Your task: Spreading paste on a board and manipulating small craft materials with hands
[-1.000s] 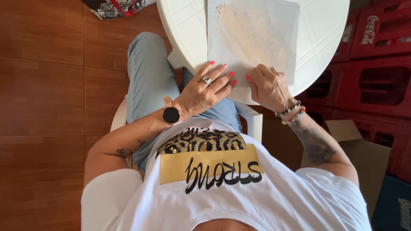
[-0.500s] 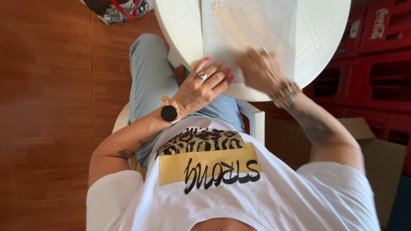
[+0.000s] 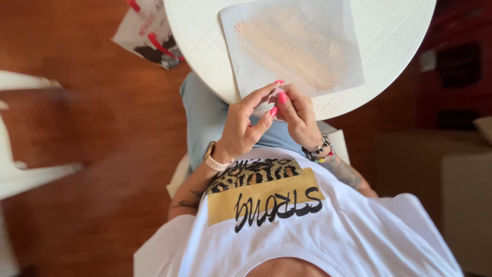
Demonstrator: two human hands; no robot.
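Where both hands meet, sheet's near edge — pinched, table rim.

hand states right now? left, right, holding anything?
Left hand: fingers pinched on the near edge of the sheet on the white table.
Right hand: fingers curled at the same edge; grip cannot be told.
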